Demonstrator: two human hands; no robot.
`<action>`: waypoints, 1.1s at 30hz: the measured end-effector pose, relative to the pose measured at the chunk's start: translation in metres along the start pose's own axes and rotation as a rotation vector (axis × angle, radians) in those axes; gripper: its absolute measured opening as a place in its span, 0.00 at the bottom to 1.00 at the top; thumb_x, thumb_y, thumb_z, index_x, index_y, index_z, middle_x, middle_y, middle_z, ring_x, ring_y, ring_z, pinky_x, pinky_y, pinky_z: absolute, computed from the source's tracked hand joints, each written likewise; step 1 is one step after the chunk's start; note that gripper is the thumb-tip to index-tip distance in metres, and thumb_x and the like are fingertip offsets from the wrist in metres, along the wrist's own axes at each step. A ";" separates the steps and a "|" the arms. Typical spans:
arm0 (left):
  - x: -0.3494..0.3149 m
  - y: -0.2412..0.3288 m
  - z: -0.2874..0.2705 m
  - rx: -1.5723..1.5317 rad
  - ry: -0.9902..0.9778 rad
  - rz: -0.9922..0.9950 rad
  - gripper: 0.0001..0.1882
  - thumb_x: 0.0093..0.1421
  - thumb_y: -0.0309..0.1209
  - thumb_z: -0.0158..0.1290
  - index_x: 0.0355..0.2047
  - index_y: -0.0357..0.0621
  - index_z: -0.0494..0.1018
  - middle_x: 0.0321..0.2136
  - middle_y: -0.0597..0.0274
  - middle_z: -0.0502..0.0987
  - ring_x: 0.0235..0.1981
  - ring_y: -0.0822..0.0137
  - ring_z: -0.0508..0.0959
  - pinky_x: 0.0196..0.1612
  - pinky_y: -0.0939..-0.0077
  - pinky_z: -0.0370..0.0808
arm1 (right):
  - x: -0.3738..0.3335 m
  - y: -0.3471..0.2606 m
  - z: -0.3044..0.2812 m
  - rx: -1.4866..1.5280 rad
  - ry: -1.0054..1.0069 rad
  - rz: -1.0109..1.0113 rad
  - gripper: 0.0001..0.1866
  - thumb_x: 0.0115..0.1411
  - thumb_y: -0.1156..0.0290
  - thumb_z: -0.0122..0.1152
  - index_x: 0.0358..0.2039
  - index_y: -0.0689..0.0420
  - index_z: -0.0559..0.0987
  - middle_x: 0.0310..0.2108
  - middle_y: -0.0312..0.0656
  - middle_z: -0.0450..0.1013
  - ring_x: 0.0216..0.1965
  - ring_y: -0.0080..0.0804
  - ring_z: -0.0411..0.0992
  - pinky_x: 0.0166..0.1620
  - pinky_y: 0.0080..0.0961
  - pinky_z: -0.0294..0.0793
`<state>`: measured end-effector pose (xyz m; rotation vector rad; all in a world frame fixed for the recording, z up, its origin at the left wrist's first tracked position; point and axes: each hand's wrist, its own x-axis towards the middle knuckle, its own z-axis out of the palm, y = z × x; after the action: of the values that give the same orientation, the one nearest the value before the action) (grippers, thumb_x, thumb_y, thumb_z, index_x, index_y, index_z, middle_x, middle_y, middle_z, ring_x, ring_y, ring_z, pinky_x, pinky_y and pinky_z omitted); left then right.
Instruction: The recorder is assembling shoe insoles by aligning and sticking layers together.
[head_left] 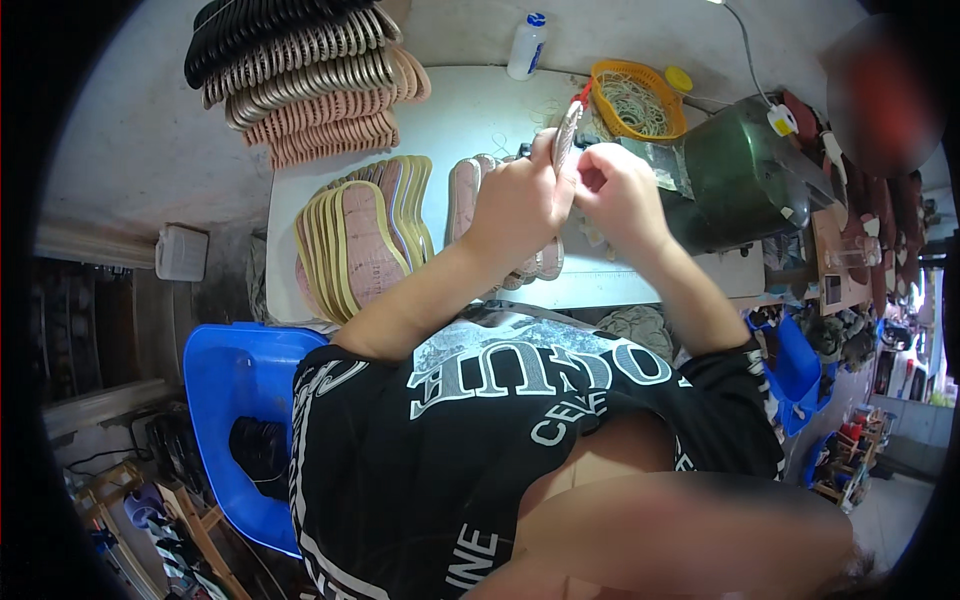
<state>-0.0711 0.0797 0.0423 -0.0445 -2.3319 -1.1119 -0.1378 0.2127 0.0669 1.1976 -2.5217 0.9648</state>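
My left hand grips a shoe insole held upright on its edge above the white table. My right hand is closed beside it, fingers pinching at the insole's lower edge; whether it holds something small I cannot tell. Under my hands lies a row of pink insoles. A fanned pile of yellow-edged pink insoles lies to the left on the table.
Stacks of tan and black insoles sit at the back left. An orange basket of rubber bands, a white bottle and a dark green machine stand at the back right. A blue tub sits at my left.
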 end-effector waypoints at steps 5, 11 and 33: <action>0.003 -0.010 -0.005 -0.037 -0.027 -0.099 0.15 0.62 0.33 0.46 0.37 0.28 0.67 0.16 0.45 0.74 0.20 0.46 0.77 0.25 0.58 0.73 | -0.006 0.004 0.017 0.254 0.087 0.126 0.07 0.48 0.73 0.63 0.21 0.62 0.74 0.20 0.40 0.71 0.20 0.28 0.69 0.26 0.22 0.70; -0.001 -0.018 0.000 -0.215 -0.003 -0.130 0.17 0.62 0.33 0.46 0.39 0.26 0.68 0.17 0.44 0.75 0.21 0.50 0.79 0.24 0.62 0.73 | -0.018 0.007 0.022 0.377 0.113 0.101 0.06 0.51 0.74 0.63 0.25 0.63 0.76 0.21 0.36 0.70 0.19 0.18 0.67 0.25 0.17 0.68; 0.020 -0.034 0.018 -0.851 0.186 -0.450 0.14 0.61 0.29 0.52 0.42 0.33 0.65 0.30 0.58 0.76 0.30 0.73 0.76 0.34 0.79 0.73 | -0.071 0.022 0.025 1.197 0.089 0.386 0.18 0.59 0.69 0.56 0.48 0.63 0.69 0.41 0.37 0.70 0.42 0.23 0.68 0.46 0.22 0.67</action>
<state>-0.1051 0.0662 0.0193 0.2686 -1.5883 -2.1534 -0.1051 0.2514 0.0077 0.7506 -2.0319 2.7367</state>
